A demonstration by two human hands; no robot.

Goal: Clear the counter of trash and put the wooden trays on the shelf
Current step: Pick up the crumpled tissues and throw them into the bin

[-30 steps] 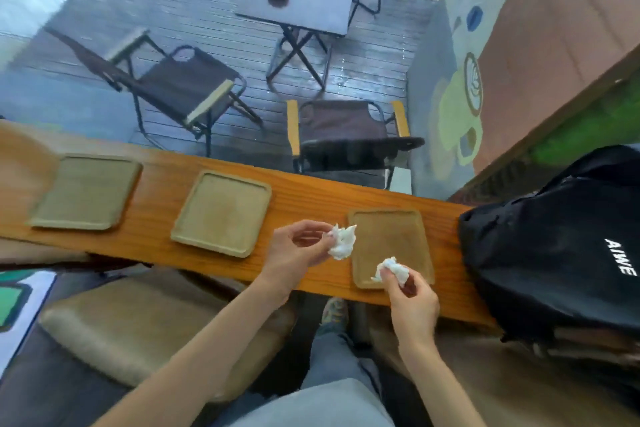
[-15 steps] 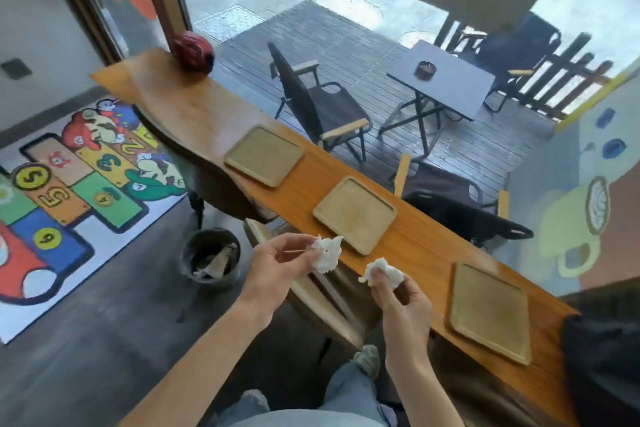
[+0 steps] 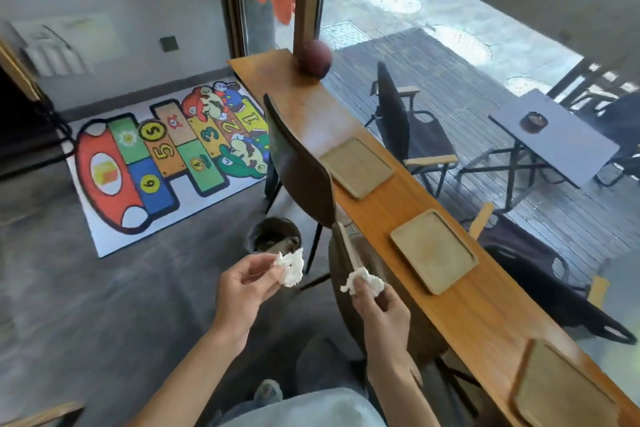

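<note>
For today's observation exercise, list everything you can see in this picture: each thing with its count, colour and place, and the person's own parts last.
wooden trays: three, tan, spaced along the counter
counter: one, orange-brown wood, along the window
ball: one, dark red, far end of the counter
chairs: two, dark, pushed up to the counter
bin: one, dark, on the floor near the chairs
play mat: one, multicoloured with numbers, on the grey floor
outdoor table: one, grey, on the deck, a small dark bowl on it
folding chairs: at least two, black, on the deck
crumpled tissues: two, white, one in each hand
left hand: fingers pinch one tissue
right hand: fingers pinch the other
</note>
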